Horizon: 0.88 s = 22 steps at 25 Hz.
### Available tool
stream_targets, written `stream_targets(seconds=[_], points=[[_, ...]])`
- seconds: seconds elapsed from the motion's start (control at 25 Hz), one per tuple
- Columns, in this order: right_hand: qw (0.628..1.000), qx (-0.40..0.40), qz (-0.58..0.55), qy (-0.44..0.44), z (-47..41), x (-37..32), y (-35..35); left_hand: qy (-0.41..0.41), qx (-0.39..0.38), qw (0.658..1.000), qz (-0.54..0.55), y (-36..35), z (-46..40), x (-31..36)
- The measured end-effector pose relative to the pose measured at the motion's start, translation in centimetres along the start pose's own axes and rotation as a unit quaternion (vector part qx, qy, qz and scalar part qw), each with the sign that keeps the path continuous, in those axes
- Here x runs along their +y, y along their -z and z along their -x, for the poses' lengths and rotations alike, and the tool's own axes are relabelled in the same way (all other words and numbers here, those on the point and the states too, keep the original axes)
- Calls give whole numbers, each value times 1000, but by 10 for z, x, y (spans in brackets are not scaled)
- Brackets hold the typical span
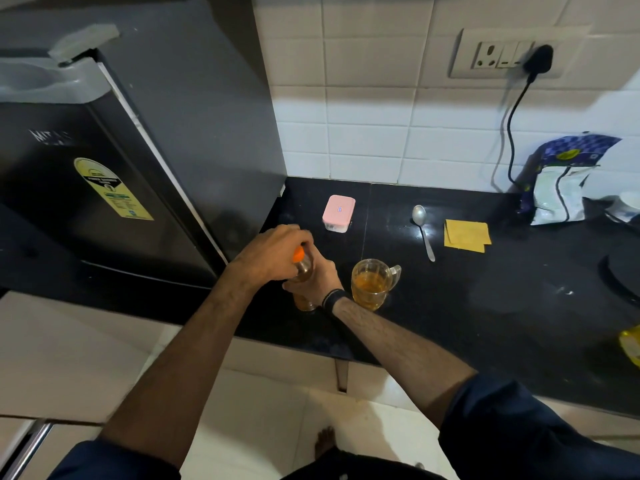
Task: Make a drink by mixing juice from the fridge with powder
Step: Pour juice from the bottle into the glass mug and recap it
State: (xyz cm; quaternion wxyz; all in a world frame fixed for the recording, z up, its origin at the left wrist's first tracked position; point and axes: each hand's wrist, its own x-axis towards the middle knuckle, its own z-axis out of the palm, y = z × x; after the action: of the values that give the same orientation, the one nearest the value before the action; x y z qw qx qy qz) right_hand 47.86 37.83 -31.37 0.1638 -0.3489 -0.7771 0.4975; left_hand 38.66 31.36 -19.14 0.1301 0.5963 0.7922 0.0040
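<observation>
A juice bottle with amber liquid stands on the black counter near its front left corner. My right hand grips the bottle's body. My left hand is curled over its orange cap at the top. Just right of the bottle stands a clear glass mug partly filled with orange juice. A pink-lidded container sits further back. A metal spoon lies to the right of it.
The black fridge stands at the left, its door shut. Yellow cloths lie beside the spoon. A blue and white bag leans at the back right under a wall socket. A stove edge shows at the right.
</observation>
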Motion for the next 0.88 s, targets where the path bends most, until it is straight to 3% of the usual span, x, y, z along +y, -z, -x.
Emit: stream_targets(seconds=[0.12,0.2,0.44,0.68,0.88], points=[[1000,-4,-9,-8,-1,1,1,114,19,991,-62,-4,-3,2],[1000,-3,-8,-12,0,1,-1,136,13,987,-79,-7,-5,6],[1000,-4,9,1,-2,6,1,-13,-9,999,-38,-2,-1,-5],[1000,-12,3,-5,-4,4,1,101,38,994,-24,-13,-5,-9],[1000,-11,9,-5,-4,9,2,1,27,999,-47,-14,-2,-9]])
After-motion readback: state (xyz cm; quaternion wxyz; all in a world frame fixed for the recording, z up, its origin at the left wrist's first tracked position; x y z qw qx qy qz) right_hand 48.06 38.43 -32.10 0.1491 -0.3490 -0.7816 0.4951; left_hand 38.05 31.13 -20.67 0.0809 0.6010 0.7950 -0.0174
